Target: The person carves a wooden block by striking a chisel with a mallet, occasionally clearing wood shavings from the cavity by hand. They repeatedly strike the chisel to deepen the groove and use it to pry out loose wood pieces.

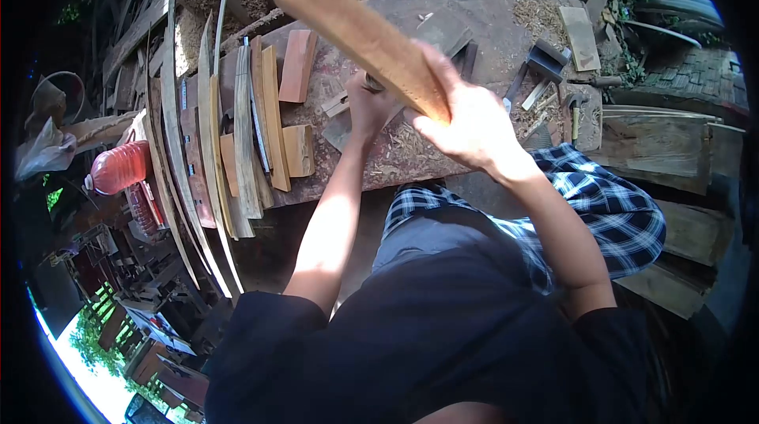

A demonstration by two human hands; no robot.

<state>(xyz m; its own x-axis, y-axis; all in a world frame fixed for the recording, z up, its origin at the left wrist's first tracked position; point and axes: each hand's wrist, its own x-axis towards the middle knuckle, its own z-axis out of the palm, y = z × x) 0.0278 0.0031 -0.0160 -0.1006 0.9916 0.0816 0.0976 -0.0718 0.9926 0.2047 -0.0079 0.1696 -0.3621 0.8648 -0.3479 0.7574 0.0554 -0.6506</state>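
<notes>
The right hand (466, 123) holds a tight grip around a raised wooden board (360, 32); the left hand (368, 104) grips a small piece on the surface (474, 17), exact hold unclear.

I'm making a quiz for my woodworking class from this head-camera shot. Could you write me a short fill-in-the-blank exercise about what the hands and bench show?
1. The right hand holds a long wooden ____ raised above the workbench.
2. The left hand rests down on the ____.
3. The plastic bottle left of the wood strips is ____ in colour.
4. The shorts have a ____ pattern.

Missing words: board; workbench; red; checked
</notes>
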